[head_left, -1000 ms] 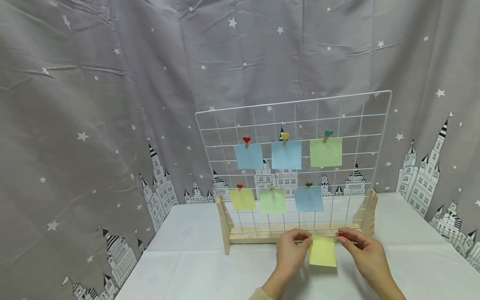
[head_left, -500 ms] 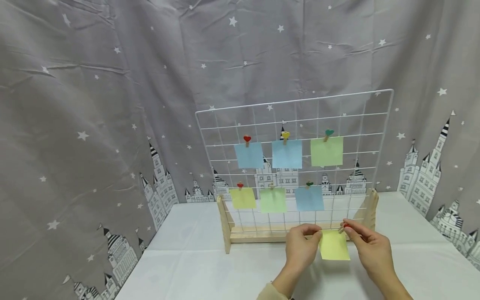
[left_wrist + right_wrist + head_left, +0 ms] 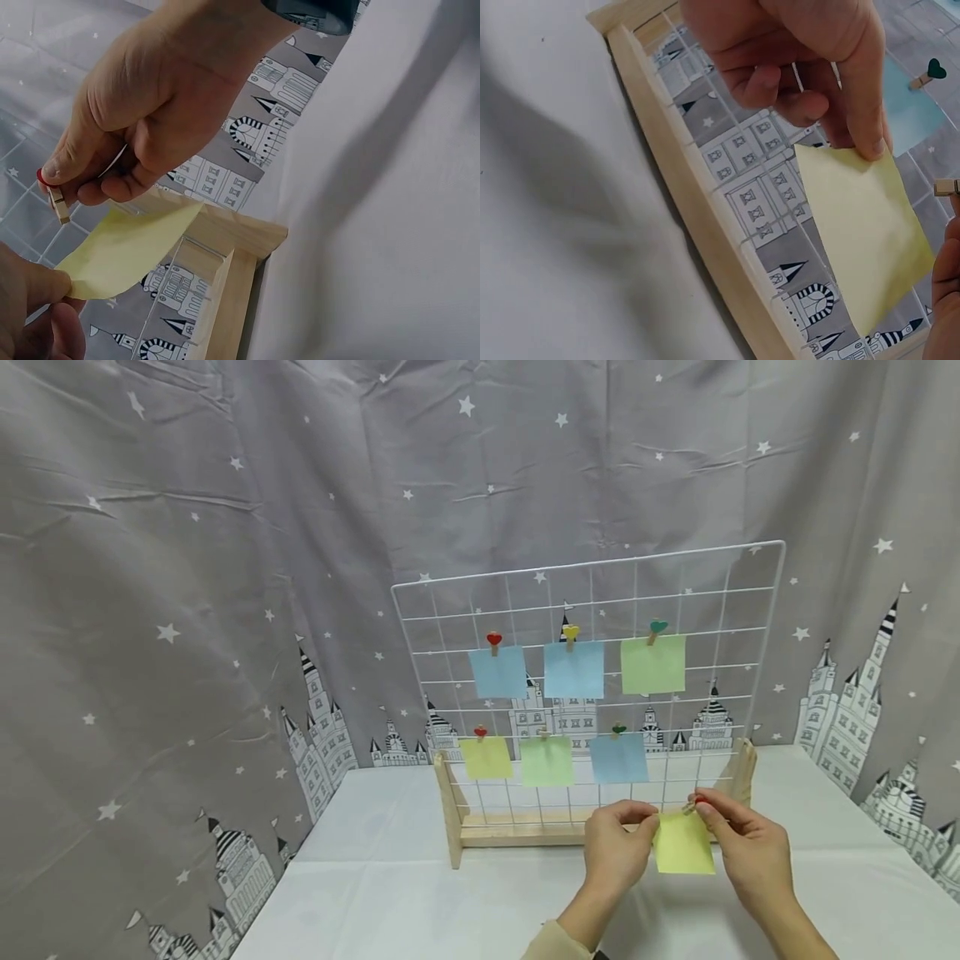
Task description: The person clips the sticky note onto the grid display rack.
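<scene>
A yellow sticky note (image 3: 684, 845) hangs in front of the lower right of a white wire grid (image 3: 720, 693). My left hand (image 3: 617, 847) pinches the note at its upper left corner between thumb and fingers. In the left wrist view the note (image 3: 124, 251) bends as it stretches away from that hand. Near the note's upper right corner, my right hand (image 3: 756, 852) pinches a small wooden clothespin (image 3: 58, 206) with a red heart on it. Seen from the right wrist, the clothespin's tip (image 3: 945, 187) sits apart from the paper.
Two rows of notes are clipped to the grid, among them a blue one (image 3: 619, 758) nearest my hands and a green one (image 3: 652, 664) above. Wooden feet (image 3: 447, 810) and a wooden base bar (image 3: 517, 835) support the grid on the white table (image 3: 360, 893). Behind hangs a grey curtain (image 3: 225, 568).
Both hands have moved to the right and up, carrying the yellow note and the clothespin closer to the grid's lower right part. The clipped notes have stayed put.
</scene>
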`<control>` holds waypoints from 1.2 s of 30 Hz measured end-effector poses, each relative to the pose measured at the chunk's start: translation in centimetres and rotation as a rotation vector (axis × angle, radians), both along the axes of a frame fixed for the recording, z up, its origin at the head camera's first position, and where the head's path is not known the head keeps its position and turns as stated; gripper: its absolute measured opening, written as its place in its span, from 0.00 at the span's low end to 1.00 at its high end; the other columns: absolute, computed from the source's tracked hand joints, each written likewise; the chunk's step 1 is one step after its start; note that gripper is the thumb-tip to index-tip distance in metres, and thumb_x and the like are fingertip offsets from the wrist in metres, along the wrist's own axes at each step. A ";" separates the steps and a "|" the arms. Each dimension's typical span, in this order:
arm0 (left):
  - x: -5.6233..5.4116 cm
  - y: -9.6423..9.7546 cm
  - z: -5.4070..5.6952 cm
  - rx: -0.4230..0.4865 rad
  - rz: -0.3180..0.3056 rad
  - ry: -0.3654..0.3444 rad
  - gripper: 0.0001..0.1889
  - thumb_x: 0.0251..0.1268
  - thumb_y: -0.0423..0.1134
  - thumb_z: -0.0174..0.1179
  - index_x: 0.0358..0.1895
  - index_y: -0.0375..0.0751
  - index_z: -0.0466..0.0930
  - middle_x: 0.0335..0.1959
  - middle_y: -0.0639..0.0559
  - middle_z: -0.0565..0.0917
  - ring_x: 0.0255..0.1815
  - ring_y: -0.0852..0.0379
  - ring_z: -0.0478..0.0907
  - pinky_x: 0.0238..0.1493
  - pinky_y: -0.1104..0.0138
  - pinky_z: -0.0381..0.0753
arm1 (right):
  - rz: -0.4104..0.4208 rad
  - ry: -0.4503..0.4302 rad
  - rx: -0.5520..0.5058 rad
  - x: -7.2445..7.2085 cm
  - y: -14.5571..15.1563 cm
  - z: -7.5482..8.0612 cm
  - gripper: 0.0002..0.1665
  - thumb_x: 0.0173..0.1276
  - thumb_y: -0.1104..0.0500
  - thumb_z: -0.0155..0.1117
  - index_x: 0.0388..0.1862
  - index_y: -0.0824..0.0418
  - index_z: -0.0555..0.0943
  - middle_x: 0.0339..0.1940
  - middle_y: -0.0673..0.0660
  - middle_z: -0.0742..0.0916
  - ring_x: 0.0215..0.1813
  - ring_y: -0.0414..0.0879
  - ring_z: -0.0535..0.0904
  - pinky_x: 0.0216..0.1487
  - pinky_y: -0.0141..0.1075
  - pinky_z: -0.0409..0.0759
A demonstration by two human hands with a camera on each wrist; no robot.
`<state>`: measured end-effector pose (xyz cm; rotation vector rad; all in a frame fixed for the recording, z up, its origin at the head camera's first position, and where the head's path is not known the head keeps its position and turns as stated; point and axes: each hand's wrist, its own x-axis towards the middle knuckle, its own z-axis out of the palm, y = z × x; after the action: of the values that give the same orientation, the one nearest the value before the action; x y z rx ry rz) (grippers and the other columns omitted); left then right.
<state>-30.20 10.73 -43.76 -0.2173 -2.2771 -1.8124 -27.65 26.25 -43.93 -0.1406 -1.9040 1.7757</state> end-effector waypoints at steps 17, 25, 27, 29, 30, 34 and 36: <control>-0.3 1.0 1.1 0.081 0.021 -0.004 0.06 0.58 0.35 0.73 0.29 0.53 0.91 0.26 0.65 0.85 0.33 0.70 0.78 0.30 0.73 0.78 | 0.000 -0.012 -0.045 -0.8 0.7 1.5 0.17 0.72 0.60 0.70 0.56 0.65 0.87 0.34 0.27 0.89 0.43 0.23 0.83 0.41 0.17 0.80; -0.3 0.9 1.9 0.105 0.026 -0.036 0.06 0.58 0.34 0.73 0.29 0.51 0.91 0.27 0.64 0.86 0.35 0.69 0.78 0.31 0.73 0.78 | 0.023 0.021 -0.063 -0.9 0.8 2.3 0.17 0.71 0.62 0.70 0.56 0.67 0.86 0.34 0.29 0.90 0.43 0.22 0.84 0.42 0.17 0.80; -0.3 0.9 2.2 0.114 0.024 -0.041 0.06 0.58 0.33 0.73 0.29 0.51 0.91 0.27 0.64 0.86 0.36 0.69 0.78 0.31 0.73 0.78 | 0.026 0.019 -0.054 -1.1 0.7 2.6 0.17 0.71 0.62 0.70 0.56 0.67 0.86 0.34 0.29 0.89 0.42 0.22 0.84 0.42 0.17 0.80; -0.4 0.9 2.5 0.115 0.024 -0.042 0.06 0.58 0.33 0.73 0.29 0.51 0.91 0.28 0.65 0.86 0.37 0.69 0.79 0.32 0.73 0.78 | 0.031 0.019 -0.042 -1.3 0.7 2.7 0.18 0.71 0.61 0.70 0.56 0.67 0.86 0.34 0.28 0.89 0.43 0.22 0.84 0.42 0.17 0.80; -0.4 0.9 2.7 0.114 0.025 -0.040 0.06 0.58 0.34 0.73 0.29 0.51 0.91 0.28 0.65 0.86 0.37 0.69 0.79 0.32 0.73 0.78 | 0.038 0.022 -0.041 -1.3 0.7 2.8 0.18 0.71 0.61 0.70 0.57 0.68 0.86 0.34 0.28 0.89 0.42 0.22 0.84 0.42 0.17 0.80; -0.5 1.1 3.1 0.106 0.025 -0.031 0.06 0.58 0.34 0.74 0.30 0.53 0.91 0.28 0.65 0.86 0.38 0.68 0.79 0.34 0.72 0.78 | 0.069 0.055 -0.060 -1.5 0.9 2.7 0.17 0.70 0.62 0.70 0.56 0.69 0.86 0.35 0.30 0.90 0.43 0.23 0.85 0.43 0.17 0.80; -0.4 1.1 3.3 0.107 0.021 -0.031 0.06 0.59 0.34 0.74 0.29 0.53 0.91 0.28 0.65 0.86 0.38 0.68 0.78 0.34 0.72 0.78 | 0.087 0.082 -0.091 -1.5 1.0 2.6 0.16 0.70 0.64 0.70 0.55 0.69 0.86 0.35 0.32 0.91 0.43 0.24 0.85 0.43 0.18 0.81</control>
<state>-30.65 11.85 -40.48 -0.1466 -2.1857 -1.9336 -29.11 27.25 -41.33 -0.0171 -1.7972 1.8967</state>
